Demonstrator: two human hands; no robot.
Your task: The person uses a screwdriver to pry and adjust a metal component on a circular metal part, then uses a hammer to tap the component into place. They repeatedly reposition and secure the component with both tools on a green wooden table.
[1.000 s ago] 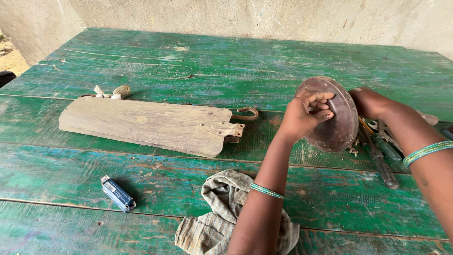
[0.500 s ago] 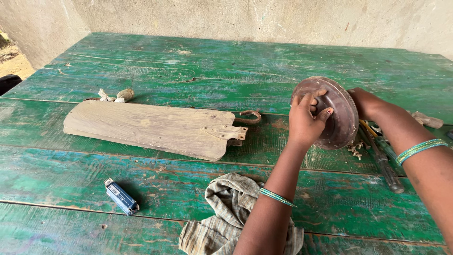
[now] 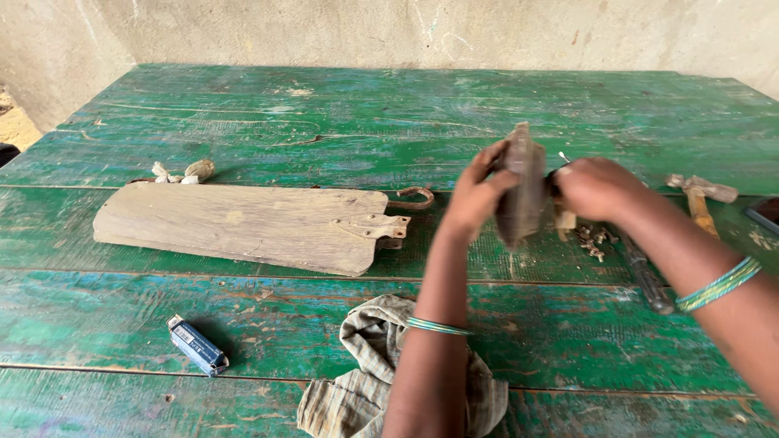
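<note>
Near the right edge of the worn green wooden table [image 3: 324, 122], my left hand [image 3: 475, 195] and right hand [image 3: 596, 186] both grip the round rusty metal disc [image 3: 522, 185] edge-on; a weathered wooden blade [image 3: 243, 225] lies well apart.

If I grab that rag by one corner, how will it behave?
The rag lies crumpled in soft folds, so it would probably hang limp. It looks like thin cloth, likely light. Pushed along the rough table, it would probably bunch rather than slide.

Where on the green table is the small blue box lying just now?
In the head view the small blue box lies near the front left of the green table, left of the crumpled cloth, in front of the wooden board.
</note>
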